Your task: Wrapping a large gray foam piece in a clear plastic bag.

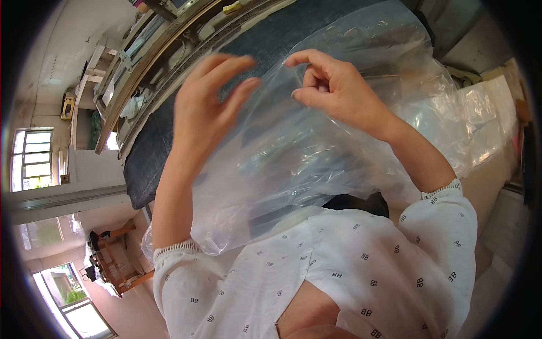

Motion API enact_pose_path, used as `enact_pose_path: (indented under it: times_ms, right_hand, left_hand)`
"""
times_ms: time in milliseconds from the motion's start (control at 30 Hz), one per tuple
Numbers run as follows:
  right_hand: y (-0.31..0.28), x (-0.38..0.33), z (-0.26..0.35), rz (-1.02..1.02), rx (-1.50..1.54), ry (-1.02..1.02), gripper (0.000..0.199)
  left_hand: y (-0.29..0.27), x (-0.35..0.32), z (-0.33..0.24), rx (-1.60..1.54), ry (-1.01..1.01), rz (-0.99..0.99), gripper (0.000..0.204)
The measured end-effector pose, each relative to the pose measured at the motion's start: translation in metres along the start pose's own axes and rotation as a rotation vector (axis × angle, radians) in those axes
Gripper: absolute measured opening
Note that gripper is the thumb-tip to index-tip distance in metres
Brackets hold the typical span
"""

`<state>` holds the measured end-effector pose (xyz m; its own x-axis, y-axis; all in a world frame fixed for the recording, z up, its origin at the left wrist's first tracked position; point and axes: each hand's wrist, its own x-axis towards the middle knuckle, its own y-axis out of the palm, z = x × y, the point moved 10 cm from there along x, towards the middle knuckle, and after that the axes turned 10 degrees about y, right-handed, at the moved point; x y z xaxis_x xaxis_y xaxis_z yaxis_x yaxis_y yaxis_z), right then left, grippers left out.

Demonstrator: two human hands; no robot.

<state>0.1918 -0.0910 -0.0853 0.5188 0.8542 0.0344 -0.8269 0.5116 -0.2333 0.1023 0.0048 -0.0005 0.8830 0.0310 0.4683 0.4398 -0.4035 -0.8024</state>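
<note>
A large sheet of clear plastic film (pixel 293 150), creased and shiny, spreads over the dark table top and down toward my lap. Over its left side hovers my left hand (pixel 209 99), slightly blurred, with thumb and fingers apart and nothing visible between them. My right hand (pixel 339 85) is above the far part of the film, close to one of its edges. Its index finger and thumb stand apart, while the other fingers curl toward the palm. Whether the right fingertips touch the film I cannot tell.
The dark table top (pixel 148 152) shows left of the film. Along its far side runs a wooden rack (pixel 144 73) with a small yellow block (pixel 231 7) on it. A wooden chair (pixel 121 257) stands at the lower left, near a window (pixel 73 302). More whitish plastic (pixel 485 118) lies at the right.
</note>
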Motion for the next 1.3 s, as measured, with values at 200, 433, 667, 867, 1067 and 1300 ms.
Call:
enact_pose_path:
  times_ms: [200,433,667,867,1067,1300]
  right_hand:
    - [-0.014,0.007,-0.006,-0.003,0.111,0.023,0.035]
    - [-0.017,0.017,-0.022,0.158,0.322,0.037,0.040]
    - [-0.013,0.032,-0.040,0.468,0.788,0.399,0.048]
    - [-0.136,0.086,-0.073,-0.200,-0.308,0.085,0.036]
    - [-0.202,0.076,-0.091,-0.665,-1.165,-0.146,0.045]
    - [-0.213,0.089,-0.101,-0.210,-0.759,-0.189,0.040]
  left_hand:
    - [0.044,0.046,0.009,-0.060,0.103,0.102,0.015]
    - [0.066,0.046,0.032,-0.317,0.078,0.027,0.022]
    - [0.093,0.031,0.071,-0.897,-0.057,-0.391,0.010]
    - [0.073,-0.038,0.208,-1.193,-0.727,-0.840,0.022]
    - [-0.161,-0.302,0.344,-0.250,-0.941,-1.072,0.040]
    - [-0.332,-0.554,0.314,0.801,-1.276,-0.602,0.035]
